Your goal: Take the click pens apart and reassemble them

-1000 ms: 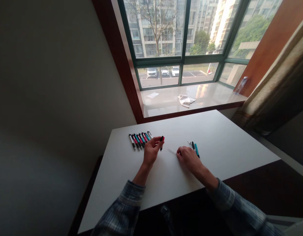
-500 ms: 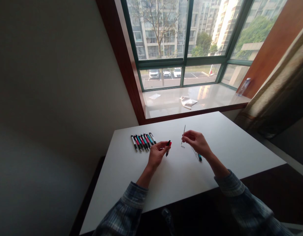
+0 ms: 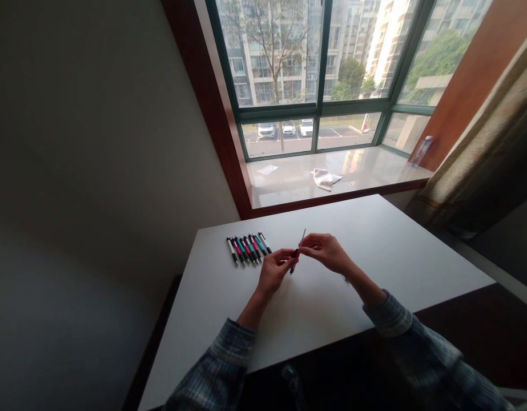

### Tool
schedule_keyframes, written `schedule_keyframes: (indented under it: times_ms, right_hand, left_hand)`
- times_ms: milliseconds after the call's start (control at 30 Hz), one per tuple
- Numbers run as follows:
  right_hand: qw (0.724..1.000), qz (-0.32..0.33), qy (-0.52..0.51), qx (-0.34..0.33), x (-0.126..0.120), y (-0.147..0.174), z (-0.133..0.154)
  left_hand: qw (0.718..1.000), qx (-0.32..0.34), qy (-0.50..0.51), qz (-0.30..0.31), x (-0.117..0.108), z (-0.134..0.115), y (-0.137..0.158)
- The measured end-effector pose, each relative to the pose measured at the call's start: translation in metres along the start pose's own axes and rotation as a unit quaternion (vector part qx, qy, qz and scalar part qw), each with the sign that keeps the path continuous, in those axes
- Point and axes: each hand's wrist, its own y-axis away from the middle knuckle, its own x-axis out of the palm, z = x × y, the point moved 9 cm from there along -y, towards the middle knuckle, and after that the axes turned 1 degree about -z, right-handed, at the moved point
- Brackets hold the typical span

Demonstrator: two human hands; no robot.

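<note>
Table [image 3: 314, 319]: far edge runs just below the sill [image 3: 284, 197], L edge near the wall [image 3: 194, 194], near edge well below both hands. Most room is on the R — white top stretches from the R hand [image 3: 327, 252] out to the R edge; also a wide strip betw. hands and near edge.

Counts: 2 hands, 1 pen [image 3: 294, 254], 1 refill [image 3: 304, 234], 1 row of pens [image 3: 248, 250] — at least 6, packed too close for an exact no. On the sill: 1 cloth [image 3: 326, 178], 1 paper [image 3: 268, 169], 1 bottle [image 3: 421, 152] at the R end. 3 cars [image 3: 288, 129] outside.

L hand [image 3: 274, 274] is clamped on the pen, black w/ red, tilted, above mid-table & just R of the row. R hand's fingertips are pinched on the refill, which points up right by the pen's top; can't tell if they touch. A small tip [image 3: 345, 279] shows under the R forearm, rest hidden.
</note>
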Motion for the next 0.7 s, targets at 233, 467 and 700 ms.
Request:
schedule_keyframes:
  times_ms: [233, 467, 700]
  right_hand:
    - [0.936, -0.055, 0.342, 0.067, -0.041, 0.005, -0.037]
    - [0.917, 0.011, 0.394, 0.065, -0.026, 0.008, -0.059]
    - [0.963, -0.053, 0.264, 0.002, -0.041, -0.013, -0.032]
  left_hand:
    - [0.994, 0.019, 0.098, -0.045, -0.013, -0.004, -0.001]
    - [0.991, -0.052, 0.12, -0.042, -0.012, 0.008, 0.001]
    - [0.983, -0.087, 0.154, -0.046, -0.01, 0.017, 0.002]
